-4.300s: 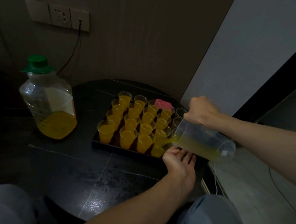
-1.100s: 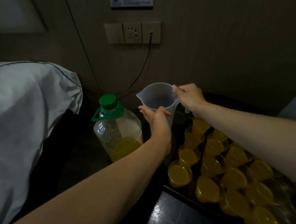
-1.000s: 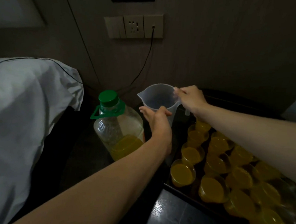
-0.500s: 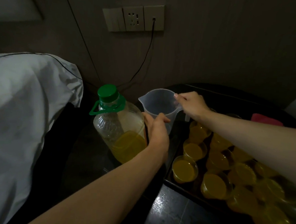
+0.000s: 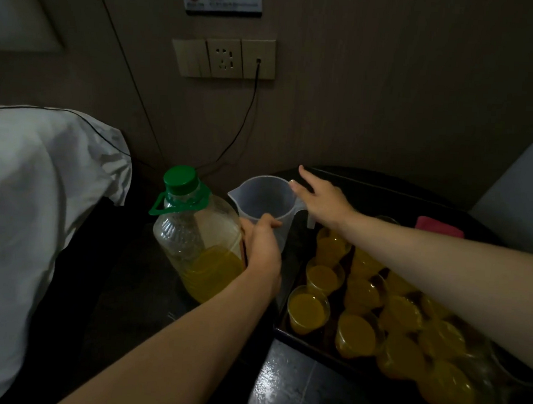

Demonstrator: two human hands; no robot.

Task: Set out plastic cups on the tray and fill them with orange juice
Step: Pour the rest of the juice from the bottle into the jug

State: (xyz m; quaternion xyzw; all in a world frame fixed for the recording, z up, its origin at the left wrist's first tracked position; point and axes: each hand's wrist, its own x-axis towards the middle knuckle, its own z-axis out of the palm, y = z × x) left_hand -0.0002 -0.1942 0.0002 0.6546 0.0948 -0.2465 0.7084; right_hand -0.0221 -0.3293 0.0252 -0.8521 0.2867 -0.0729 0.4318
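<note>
Translucent jug (image 5: 266, 202) is seen upright on the dark table, between juice bottle (image 5: 193, 241) and tray (image 5: 283, 332) of filled cups (image 5: 308, 309). Jug wall is gripped by left hand (image 5: 263, 249), apparently (dim view). Right hand (image 5: 320, 201) is held spread, fingers straight, thumb at jug rim.

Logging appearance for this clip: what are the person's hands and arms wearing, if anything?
Nothing that shows. The left hand and right hand are bare, with no gloves or rings visible in the dim light. The left forearm and right forearm are uncovered to the frame edge: no sleeve, watch or bracelet in view.
</note>
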